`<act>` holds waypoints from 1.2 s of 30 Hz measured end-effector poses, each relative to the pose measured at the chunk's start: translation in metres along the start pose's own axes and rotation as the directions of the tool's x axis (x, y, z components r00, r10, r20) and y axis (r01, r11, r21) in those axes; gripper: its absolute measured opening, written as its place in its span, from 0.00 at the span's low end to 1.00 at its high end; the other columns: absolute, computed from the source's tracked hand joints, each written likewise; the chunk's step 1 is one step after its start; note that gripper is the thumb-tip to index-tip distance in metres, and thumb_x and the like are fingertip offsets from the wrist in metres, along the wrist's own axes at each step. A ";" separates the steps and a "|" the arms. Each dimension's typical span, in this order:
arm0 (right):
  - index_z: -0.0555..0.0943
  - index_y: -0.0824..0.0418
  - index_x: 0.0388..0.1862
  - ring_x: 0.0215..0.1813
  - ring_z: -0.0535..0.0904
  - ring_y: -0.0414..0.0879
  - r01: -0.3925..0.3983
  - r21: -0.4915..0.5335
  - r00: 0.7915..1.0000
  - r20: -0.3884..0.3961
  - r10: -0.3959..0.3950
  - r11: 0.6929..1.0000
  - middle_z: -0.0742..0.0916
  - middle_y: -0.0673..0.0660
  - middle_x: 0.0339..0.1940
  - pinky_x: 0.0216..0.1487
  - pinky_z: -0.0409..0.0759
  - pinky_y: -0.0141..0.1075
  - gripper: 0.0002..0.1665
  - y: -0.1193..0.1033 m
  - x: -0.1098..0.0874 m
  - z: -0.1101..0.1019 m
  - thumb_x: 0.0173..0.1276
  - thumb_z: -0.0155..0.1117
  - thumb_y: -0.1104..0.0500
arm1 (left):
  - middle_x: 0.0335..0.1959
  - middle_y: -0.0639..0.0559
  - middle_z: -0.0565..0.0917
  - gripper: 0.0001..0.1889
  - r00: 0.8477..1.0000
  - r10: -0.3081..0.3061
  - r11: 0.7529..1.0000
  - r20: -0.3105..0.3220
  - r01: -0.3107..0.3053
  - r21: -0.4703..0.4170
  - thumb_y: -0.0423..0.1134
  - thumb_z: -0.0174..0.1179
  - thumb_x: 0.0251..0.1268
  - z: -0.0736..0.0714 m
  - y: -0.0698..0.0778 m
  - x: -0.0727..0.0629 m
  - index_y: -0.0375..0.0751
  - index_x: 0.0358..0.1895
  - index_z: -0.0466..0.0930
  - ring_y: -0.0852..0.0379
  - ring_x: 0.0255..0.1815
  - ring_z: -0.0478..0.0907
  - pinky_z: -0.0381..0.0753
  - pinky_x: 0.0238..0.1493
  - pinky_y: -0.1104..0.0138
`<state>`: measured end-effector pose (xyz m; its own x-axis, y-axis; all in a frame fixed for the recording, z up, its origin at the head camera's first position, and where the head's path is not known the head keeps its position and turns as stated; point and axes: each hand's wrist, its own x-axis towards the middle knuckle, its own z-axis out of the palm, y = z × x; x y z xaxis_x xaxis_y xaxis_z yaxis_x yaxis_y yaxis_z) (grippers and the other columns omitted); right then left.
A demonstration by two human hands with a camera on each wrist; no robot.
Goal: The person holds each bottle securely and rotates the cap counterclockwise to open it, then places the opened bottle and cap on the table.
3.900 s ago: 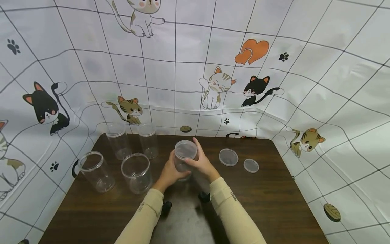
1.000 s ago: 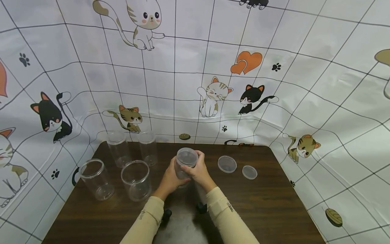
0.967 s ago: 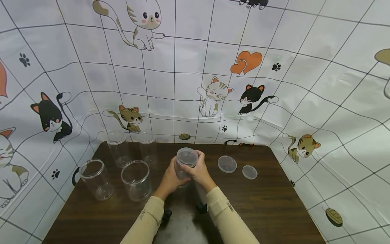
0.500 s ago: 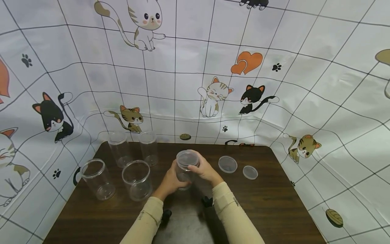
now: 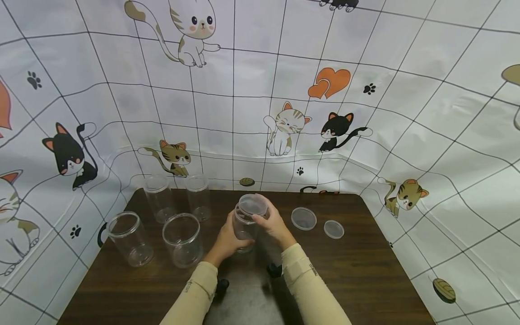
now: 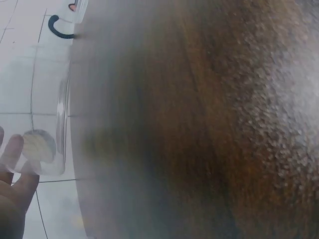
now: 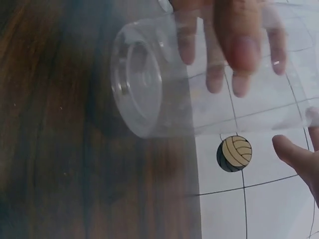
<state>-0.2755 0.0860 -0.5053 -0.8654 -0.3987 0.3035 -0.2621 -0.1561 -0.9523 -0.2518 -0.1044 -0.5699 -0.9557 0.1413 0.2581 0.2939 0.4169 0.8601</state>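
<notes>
My left hand [image 5: 226, 238] grips a clear plastic jar [image 5: 245, 230] round its side, above the middle of the table. With thumb and fingers my right hand [image 5: 276, 225] holds the jar's translucent lid [image 5: 253, 204] by its edge. The lid sits tilted and shifted to the right over the mouth, and part of the jar's rim shows below it. In the right wrist view the jar [image 7: 144, 84] lies across the picture, with left-hand fingers [image 7: 241, 50] round it. The left wrist view catches part of my left hand [image 6: 17, 194] against the clear wall.
Two jars without lids, a narrower jar [image 5: 130, 239] and a wider jar [image 5: 183, 241], stand at the left. Behind them are two tall jars [image 5: 159, 198]. A larger lid [image 5: 304, 219] and a smaller lid [image 5: 334, 229] lie flat at the right on the brown table [image 5: 357, 271].
The lid was level on the jar's mouth; now it is tilted and shifted right, exposing some of the rim. My right hand has moved slightly right with it. The left hand keeps its grip.
</notes>
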 end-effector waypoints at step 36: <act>0.67 0.74 0.70 0.61 0.68 0.68 -0.381 -0.887 0.874 -0.252 0.416 0.263 0.73 0.74 0.61 0.61 0.73 0.61 0.57 0.032 -0.048 -0.082 0.49 0.86 0.50 | 0.71 0.31 0.70 0.57 0.989 -0.149 0.975 -0.022 0.150 0.166 0.45 0.80 0.51 0.000 -0.014 -0.001 0.38 0.79 0.50 0.31 0.66 0.72 0.71 0.63 0.40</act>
<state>-0.2774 0.1740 -0.5530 -0.9728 -0.1857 -0.1388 -0.1181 0.9121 -0.3927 -0.2554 -0.1105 -0.5822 -0.9889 0.0577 0.1371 0.1451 0.5767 0.8040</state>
